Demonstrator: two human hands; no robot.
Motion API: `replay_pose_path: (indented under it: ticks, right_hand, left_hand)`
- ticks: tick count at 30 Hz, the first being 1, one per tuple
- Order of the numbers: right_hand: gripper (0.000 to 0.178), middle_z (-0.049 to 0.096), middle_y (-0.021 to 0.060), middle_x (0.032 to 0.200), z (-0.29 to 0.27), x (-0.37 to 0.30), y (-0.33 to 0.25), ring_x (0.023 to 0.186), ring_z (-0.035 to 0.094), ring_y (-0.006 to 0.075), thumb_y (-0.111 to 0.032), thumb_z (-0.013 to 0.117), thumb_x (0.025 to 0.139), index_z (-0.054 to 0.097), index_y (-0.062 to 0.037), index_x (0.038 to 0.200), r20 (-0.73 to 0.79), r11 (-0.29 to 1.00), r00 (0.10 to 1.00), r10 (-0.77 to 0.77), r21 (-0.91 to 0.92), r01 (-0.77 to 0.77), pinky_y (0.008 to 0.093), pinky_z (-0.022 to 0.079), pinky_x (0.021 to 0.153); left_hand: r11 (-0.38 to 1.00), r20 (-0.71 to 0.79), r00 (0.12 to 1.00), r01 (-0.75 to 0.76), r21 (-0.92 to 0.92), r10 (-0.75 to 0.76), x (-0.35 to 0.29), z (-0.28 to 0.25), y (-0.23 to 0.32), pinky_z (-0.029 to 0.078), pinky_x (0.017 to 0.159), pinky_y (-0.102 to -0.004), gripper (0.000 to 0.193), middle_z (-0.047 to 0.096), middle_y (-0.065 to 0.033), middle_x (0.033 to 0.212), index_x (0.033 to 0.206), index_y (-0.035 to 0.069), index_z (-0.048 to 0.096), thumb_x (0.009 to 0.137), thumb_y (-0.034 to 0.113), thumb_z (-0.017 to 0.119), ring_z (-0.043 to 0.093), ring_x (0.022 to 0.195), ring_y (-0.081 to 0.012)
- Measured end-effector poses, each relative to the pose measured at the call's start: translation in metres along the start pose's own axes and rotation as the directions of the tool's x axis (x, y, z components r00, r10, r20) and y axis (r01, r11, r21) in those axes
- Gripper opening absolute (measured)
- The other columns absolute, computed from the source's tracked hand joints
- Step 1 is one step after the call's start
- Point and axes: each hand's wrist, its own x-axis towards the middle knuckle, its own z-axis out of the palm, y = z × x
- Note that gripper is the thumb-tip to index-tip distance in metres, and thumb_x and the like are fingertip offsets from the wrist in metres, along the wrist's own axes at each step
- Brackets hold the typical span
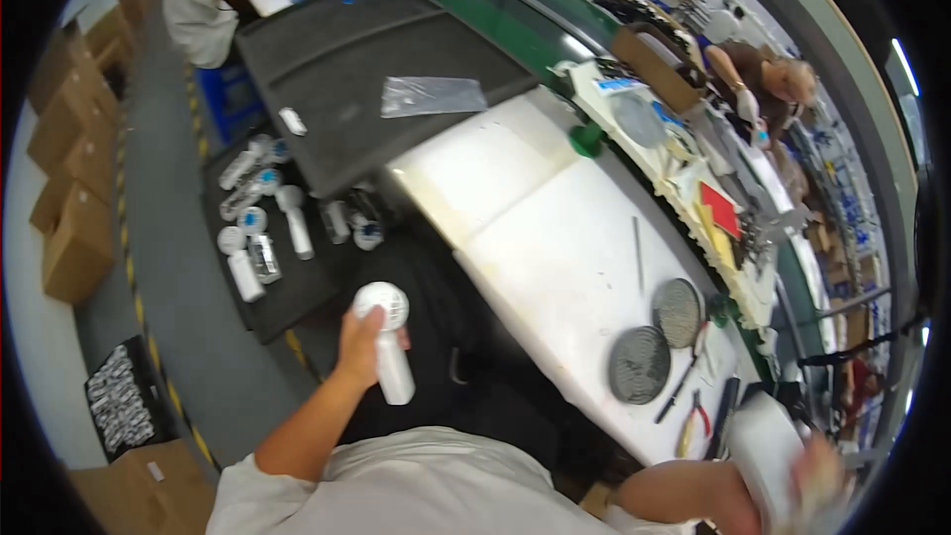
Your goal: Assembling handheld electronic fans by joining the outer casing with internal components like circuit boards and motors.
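Note:
A white handheld fan, with a round head and a straight handle, is in my left hand. The fingers wrap round its neck, below the head, and the handle points down. At the lower right edge, my right hand is smeared by motion beside a large white rounded object; whether it grips that object, I cannot tell. Several similar white fans lie on a black tray to the left, some with blue at the centre of the head and some beside clear packaging.
Pliers, two round dark mesh discs and a thin rod lie on the white worktable. Beyond, a dark tray bears a clear plastic bag. Cardboard boxes line the left wall. Co-workers sit farther off.

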Motion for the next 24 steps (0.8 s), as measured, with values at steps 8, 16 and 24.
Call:
replay_pose_path:
  ticks: [8,16,24]
  right_hand:
    - [0.034,0.063,0.0153,0.103,0.096,0.120,-0.171,0.082,0.063,0.0270,-0.014,0.061,0.086,0.057,0.0068,0.112,-0.143,0.978,0.983,0.111,-0.161,-0.134,0.0359,0.052,0.076]
    - [0.033,0.064,0.0146,0.101,0.162,0.238,-0.194,0.080,0.063,0.0245,-0.013,0.062,0.085,0.058,0.0070,0.111,-0.038,0.979,0.980,0.197,-0.044,-0.199,0.0342,0.052,0.073]
    - [0.033,0.065,0.0139,0.099,0.235,0.228,-0.239,0.078,0.063,0.0219,-0.012,0.063,0.084,0.058,0.0071,0.110,-0.020,0.974,0.976,0.217,0.073,-0.215,0.0325,0.052,0.071]
  left_hand:
    - [0.988,-0.028,0.999,0.044,0.146,-0.040,-0.003,0.003,-0.008,0.048,0.054,-0.0314,0.052,0.059,-0.0078,0.073,0.101,0.004,0.058,0.094,0.055,0.047,0.058,0.059,-0.0182]
    - [0.992,-0.073,0.993,0.102,0.080,-0.096,-0.002,0.017,-0.015,0.049,0.057,-0.0314,0.053,0.059,-0.0095,0.073,0.106,0.001,0.057,0.093,0.052,0.048,0.058,0.060,-0.0187]
    - [0.998,-0.004,0.998,0.068,0.014,-0.068,0.002,0.013,-0.013,0.049,0.061,-0.0318,0.053,0.060,-0.0093,0.075,0.108,0.001,0.057,0.095,0.050,0.045,0.059,0.065,-0.0187]
